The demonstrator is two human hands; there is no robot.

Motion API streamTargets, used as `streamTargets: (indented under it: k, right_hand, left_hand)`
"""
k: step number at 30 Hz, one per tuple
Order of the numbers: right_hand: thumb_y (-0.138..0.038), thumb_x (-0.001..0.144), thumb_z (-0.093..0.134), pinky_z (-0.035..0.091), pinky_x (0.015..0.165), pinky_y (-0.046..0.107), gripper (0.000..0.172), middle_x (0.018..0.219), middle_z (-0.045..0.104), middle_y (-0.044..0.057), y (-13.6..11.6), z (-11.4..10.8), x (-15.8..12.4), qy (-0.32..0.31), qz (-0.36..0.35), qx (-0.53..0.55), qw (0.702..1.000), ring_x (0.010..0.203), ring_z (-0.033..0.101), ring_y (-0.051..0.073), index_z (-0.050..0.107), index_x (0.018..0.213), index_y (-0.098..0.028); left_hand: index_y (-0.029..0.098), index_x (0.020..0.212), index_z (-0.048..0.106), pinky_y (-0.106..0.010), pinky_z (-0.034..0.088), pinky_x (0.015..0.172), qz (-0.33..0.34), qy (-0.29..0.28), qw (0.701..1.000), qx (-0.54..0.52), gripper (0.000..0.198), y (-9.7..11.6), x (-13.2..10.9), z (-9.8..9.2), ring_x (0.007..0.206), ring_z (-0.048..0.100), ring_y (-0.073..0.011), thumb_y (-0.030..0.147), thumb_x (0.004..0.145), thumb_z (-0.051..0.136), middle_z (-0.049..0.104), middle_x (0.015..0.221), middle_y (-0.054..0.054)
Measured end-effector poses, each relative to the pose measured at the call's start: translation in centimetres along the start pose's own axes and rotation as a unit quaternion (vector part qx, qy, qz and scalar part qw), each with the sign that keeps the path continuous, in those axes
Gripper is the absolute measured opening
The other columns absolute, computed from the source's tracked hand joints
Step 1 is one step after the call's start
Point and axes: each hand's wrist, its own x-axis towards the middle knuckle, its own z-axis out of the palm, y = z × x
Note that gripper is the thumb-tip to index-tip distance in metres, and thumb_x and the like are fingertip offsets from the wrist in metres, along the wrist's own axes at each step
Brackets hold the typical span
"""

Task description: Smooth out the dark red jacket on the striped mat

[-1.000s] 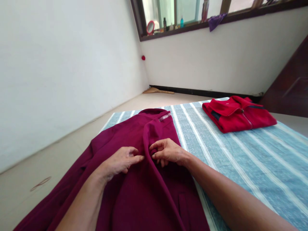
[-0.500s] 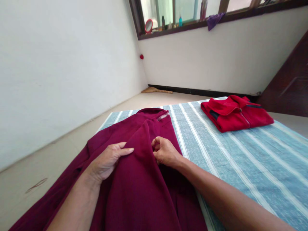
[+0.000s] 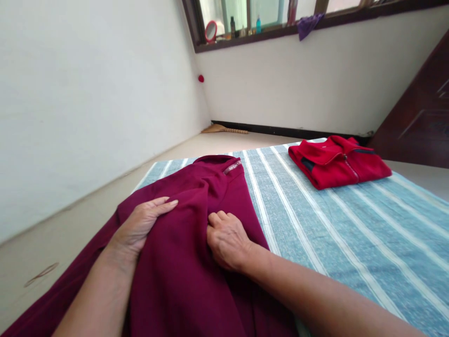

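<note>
I see the left hand [image 3: 138, 224] and curled right hand [image 3: 228, 241] pinching the maroon jacket [image 3: 178, 262], seemingly to hold cloth raised.

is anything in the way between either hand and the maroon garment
Nothing visible is: the left hand and the right hand are both against the maroon garment. The folded red garment lies apart from it, farther right on the striped cloth.

windowsill [image 3: 231, 43]: round mirror [image 3: 211, 31], blue bottle [image 3: 258, 25], purple cloth [image 3: 309, 26] | floor [image 3: 52, 245]: broom [image 3: 218, 128]
</note>
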Motion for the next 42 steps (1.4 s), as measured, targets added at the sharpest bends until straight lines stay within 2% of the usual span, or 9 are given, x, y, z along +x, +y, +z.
streamTargets:
  k: [5,9,16,25,28,30,36,39,42]
  right_hand:
    - [-0.022,0.083,0.050,0.035,0.067,0.037,0.016,0.091,0.055,0.012,-0.2,-0.3,-0.2,0.038,-0.054,-0.037,0.997,0.083,0.043,0.024,0.060,0.071,-0.017]
    - [-0.022,0.084,0.049,0.035,0.070,0.038,0.018,0.082,0.056,0.010,-0.1,0.1,-0.2,0.014,-0.079,-0.024,0.997,0.080,0.043,0.023,0.060,0.071,-0.017]
    - [-0.027,0.080,0.051,0.036,0.075,0.040,0.015,0.087,0.059,0.011,0.1,0.8,-0.5,-0.015,-0.072,-0.001,0.997,0.084,0.044,0.024,0.061,0.079,-0.016]
    - [-0.038,0.075,0.056,0.029,0.092,0.048,0.035,0.112,0.057,0.012,0.0,1.0,-0.9,-0.005,-0.062,0.064,0.996,0.102,0.041,0.029,0.059,0.104,-0.018]
    - [-0.044,0.074,0.057,0.031,0.091,0.046,0.041,0.111,0.058,0.013,0.4,1.3,-0.7,0.009,-0.059,0.096,0.994,0.100,0.044,0.028,0.059,0.104,-0.016]
    - [-0.047,0.079,0.053,0.035,0.087,0.041,0.036,0.103,0.061,0.011,0.8,1.5,-0.5,0.026,-0.053,0.135,0.989,0.091,0.048,0.025,0.060,0.098,-0.016]
    - [-0.034,0.094,0.032,0.041,0.076,0.028,0.034,0.086,0.063,0.003,1.1,0.3,-0.1,0.068,-0.061,0.303,0.949,0.077,0.053,0.016,0.061,0.085,-0.019]
    - [-0.036,0.095,0.033,0.042,0.074,0.028,0.034,0.087,0.064,0.003,1.1,-0.2,-0.2,0.060,-0.038,0.325,0.943,0.076,0.054,0.016,0.061,0.087,-0.019]
    - [-0.041,0.090,0.040,0.042,0.080,0.031,0.031,0.092,0.064,0.006,1.1,0.4,-0.3,0.042,-0.063,0.273,0.959,0.081,0.054,0.019,0.062,0.087,-0.019]
  left_hand:
    - [0.012,0.088,0.063,-0.022,0.056,0.058,-0.010,-0.051,0.997,-0.052,0.018,0.4,-0.3,0.4,0.056,0.065,-0.0116,0.006,0.071,0.065,0.072,0.069,-0.002]
    - [0.011,0.084,0.064,-0.019,0.055,0.059,-0.023,-0.037,0.998,-0.055,0.016,0.4,-0.4,0.9,0.056,0.064,-0.0098,0.007,0.070,0.067,0.072,0.070,-0.001]
    - [0.013,0.080,0.064,-0.020,0.056,0.064,-0.024,-0.067,0.996,-0.054,0.021,0.1,-0.5,0.8,0.060,0.066,-0.0112,0.012,0.063,0.075,0.073,0.074,-0.002]
    - [0.013,0.087,0.070,-0.026,0.056,0.074,-0.010,-0.099,0.995,-0.008,0.033,0.0,-1.0,-0.1,0.074,0.070,-0.0177,0.029,0.061,0.081,0.075,0.085,-0.006]
    - [0.015,0.084,0.071,-0.026,0.057,0.077,-0.018,-0.102,0.995,-0.011,0.026,-0.3,-1.0,-0.1,0.078,0.070,-0.0206,0.029,0.063,0.080,0.075,0.083,-0.006]
    - [0.016,0.083,0.071,-0.029,0.057,0.079,-0.031,-0.099,0.994,-0.024,0.021,-0.5,-1.0,-0.2,0.078,0.071,-0.0220,0.027,0.066,0.076,0.075,0.083,-0.007]
    - [0.014,0.083,0.069,-0.035,0.058,0.076,-0.061,-0.082,0.992,-0.074,0.018,-1.3,-1.0,-0.8,0.078,0.071,-0.0241,0.027,0.071,0.067,0.075,0.083,-0.008]
    - [0.015,0.085,0.070,-0.035,0.056,0.080,-0.032,-0.129,0.989,-0.062,0.022,-1.7,-1.1,-1.1,0.081,0.069,-0.0239,0.027,0.067,0.070,0.074,0.085,-0.005]
    - [0.014,0.085,0.071,-0.034,0.054,0.078,-0.010,-0.187,0.982,0.027,0.026,-2.0,-1.6,-1.4,0.081,0.068,-0.0257,0.022,0.060,0.074,0.074,0.080,-0.003]
